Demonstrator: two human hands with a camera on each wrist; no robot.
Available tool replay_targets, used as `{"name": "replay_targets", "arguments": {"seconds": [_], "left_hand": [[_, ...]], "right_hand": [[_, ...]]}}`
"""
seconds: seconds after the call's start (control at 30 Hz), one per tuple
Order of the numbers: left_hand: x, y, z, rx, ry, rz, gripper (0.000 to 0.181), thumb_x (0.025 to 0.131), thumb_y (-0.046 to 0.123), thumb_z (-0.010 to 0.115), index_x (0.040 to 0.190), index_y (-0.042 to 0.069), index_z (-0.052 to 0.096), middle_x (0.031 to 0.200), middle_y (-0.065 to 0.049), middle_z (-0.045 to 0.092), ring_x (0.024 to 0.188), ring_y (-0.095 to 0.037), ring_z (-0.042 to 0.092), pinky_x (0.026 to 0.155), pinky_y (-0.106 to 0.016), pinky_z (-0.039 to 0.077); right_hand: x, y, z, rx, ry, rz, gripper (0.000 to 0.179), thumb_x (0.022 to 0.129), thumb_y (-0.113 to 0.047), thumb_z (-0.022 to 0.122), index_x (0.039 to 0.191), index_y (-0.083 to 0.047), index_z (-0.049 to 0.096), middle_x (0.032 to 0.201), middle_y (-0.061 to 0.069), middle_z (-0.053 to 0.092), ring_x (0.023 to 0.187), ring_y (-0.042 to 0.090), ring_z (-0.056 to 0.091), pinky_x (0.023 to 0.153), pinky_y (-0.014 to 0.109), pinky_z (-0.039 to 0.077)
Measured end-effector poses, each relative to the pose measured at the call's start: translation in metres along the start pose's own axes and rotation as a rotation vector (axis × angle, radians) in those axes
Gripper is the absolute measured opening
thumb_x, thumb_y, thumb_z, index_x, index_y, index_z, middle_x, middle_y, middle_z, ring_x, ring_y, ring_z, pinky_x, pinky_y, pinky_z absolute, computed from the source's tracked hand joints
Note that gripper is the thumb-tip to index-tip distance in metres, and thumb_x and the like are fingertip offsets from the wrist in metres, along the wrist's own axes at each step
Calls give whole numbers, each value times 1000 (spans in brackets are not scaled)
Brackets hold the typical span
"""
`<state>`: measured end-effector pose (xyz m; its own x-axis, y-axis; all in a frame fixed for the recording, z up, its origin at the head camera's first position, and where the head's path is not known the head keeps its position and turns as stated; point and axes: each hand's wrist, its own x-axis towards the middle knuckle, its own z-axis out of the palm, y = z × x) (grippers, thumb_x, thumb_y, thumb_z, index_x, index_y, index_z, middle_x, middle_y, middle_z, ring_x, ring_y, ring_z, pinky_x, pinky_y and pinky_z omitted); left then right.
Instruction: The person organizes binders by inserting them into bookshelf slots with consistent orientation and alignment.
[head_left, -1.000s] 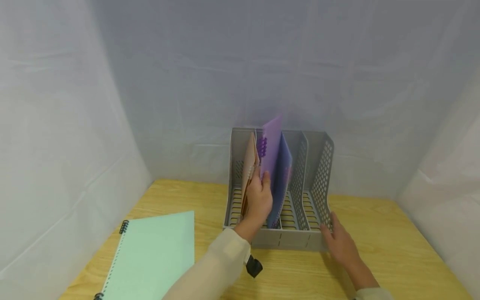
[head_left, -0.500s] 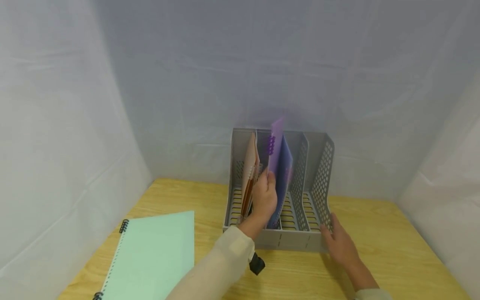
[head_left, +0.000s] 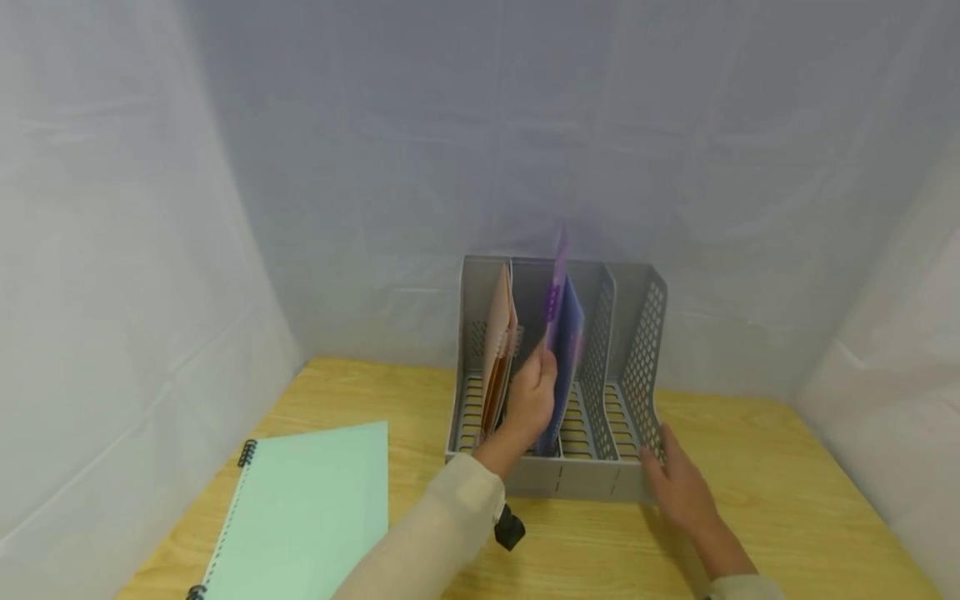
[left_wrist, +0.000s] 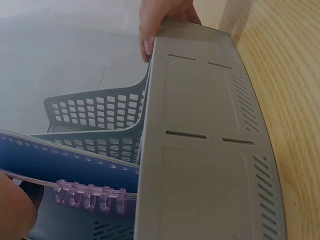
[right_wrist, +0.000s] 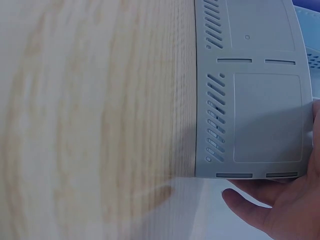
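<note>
My left hand (head_left: pixel 531 396) pinches a purple spiral notebook (head_left: pixel 557 292), held upright and edge-on inside the grey file organizer (head_left: pixel 592 482). Just right of it stands a blue notebook (head_left: pixel 572 329). In the left wrist view the purple rings (left_wrist: pixel 90 196) sit below the blue notebook's punched edge, behind the organizer's front wall. My right hand (head_left: pixel 684 492) grips the organizer's front right corner; the right wrist view shows its fingers (right_wrist: pixel 247 207) around the end wall. The lower part of the purple notebook is hidden by my left hand.
Tan notebooks (head_left: pixel 497 333) lean in the leftmost compartment. A mint-green spiral notebook (head_left: pixel 307 508) lies flat at the front left of the wooden table (head_left: pixel 577 550). A white sheet wall (head_left: pixel 375 167) rises behind and on both sides.
My left hand has shifted right with the purple notebook, bringing it closer to the blue one and turning it edge-on to the head view. The right hand has stayed on the organizer's corner.
</note>
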<state>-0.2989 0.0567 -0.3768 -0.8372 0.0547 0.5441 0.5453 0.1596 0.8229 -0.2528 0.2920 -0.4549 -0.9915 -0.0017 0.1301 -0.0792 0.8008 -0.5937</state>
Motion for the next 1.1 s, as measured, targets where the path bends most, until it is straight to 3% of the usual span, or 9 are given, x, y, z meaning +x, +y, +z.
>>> {"name": "replay_targets", "arguments": {"seconds": [0.23,0.47,0.83,1.1], "left_hand": [[-2,-12,1,-68,-67,18,46,107,18,32,152,6,28,154,-14,34,141,-30,32,116,-43,24],[-7,-21,0,-23,-105,85,47,107,14,32,152,1,25,156,-18,27,143,-32,26,117,-44,20],[-9,-34,0,34,-194,111,51,106,10,32,154,1,17,159,-17,20,145,-31,20,118,-46,17],[-15,-40,-1,79,-228,92,53,106,10,35,154,4,17,158,-18,22,143,-34,24,116,-50,22]], "right_hand": [[-1,-2,-1,11,4,-5,71,106,-42,25,151,9,5,150,37,21,132,52,33,110,61,24],[-2,-2,1,7,4,0,71,106,-42,26,151,9,5,151,36,21,133,51,32,111,60,24],[1,4,3,16,34,-24,72,105,-45,26,152,6,5,150,36,24,130,53,36,108,62,26],[2,7,5,3,3,10,71,106,-43,26,151,8,5,149,36,23,129,52,38,108,62,27]]}}
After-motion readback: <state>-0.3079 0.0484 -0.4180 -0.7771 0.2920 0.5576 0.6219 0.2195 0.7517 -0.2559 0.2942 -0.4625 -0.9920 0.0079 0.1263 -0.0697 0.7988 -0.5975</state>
